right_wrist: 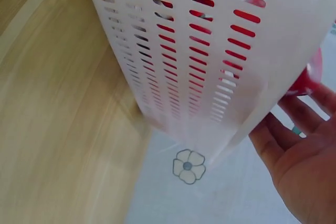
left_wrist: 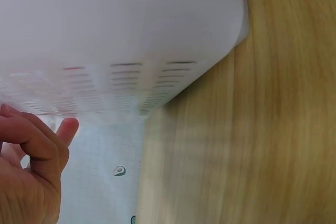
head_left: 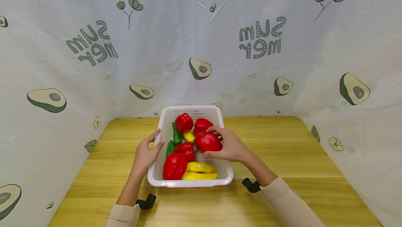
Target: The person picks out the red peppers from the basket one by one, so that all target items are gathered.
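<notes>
A white plastic basket (head_left: 190,184) stands on the wooden table, holding red, green and yellow model produce. My left hand (head_left: 147,152) holds its left rim, thumb and fingers at the edge. In the left wrist view, that hand's curled fingers (left_wrist: 39,140) are beside the basket's slotted wall (left_wrist: 131,30). At the basket's right side, my right hand (head_left: 230,145) grips a round red fruit (head_left: 208,142) between thumb and fingers. The right wrist view shows the fruit (right_wrist: 310,74) just over the rim, with the right hand (right_wrist: 310,156) partly outside the basket.
Several red bell peppers (head_left: 175,166) lie in the basket, with long green vegetables (head_left: 177,134) along its left side. Yellow bananas (head_left: 201,167) are at its near end. A printed white cloth (head_left: 176,38) hangs behind the table (head_left: 267,136). Black wrist mounts (head_left: 251,185) sit on both forearms.
</notes>
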The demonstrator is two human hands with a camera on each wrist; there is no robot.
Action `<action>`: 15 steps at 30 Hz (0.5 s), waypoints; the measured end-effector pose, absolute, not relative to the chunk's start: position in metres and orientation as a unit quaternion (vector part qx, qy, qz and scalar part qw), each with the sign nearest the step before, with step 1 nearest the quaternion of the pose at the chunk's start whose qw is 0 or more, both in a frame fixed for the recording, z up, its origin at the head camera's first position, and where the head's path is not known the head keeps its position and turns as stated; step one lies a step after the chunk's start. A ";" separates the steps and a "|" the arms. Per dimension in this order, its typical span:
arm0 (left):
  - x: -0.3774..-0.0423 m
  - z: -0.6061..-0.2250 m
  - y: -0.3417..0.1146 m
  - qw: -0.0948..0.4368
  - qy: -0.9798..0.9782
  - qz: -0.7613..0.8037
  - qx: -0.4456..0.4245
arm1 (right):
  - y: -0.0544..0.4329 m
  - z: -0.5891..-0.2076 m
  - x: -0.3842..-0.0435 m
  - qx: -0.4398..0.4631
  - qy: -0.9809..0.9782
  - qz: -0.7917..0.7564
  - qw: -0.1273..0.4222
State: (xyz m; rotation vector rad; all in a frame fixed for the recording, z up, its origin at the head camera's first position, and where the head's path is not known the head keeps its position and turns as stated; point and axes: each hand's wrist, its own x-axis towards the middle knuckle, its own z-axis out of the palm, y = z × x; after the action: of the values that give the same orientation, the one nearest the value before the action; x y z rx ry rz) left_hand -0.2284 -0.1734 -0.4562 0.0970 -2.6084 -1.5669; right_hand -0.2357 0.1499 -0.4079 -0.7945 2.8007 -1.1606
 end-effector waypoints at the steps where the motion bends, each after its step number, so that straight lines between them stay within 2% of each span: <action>1: -0.228 -0.456 -0.173 0.048 -0.855 -0.515 0.032 | 0.151 -0.408 -0.236 -0.251 0.891 -0.378 0.002; 15: -0.228 -0.455 -0.173 0.045 -0.854 -0.517 0.036 | 0.174 -0.409 -0.235 -0.241 0.859 -0.447 -0.068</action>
State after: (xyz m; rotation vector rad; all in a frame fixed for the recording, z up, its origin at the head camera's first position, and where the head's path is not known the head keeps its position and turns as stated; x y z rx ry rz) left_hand -0.2282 -0.1726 -0.4554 0.1088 -2.6089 -1.5796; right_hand -0.2348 0.1742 -0.4092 -0.7908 2.8215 -1.4676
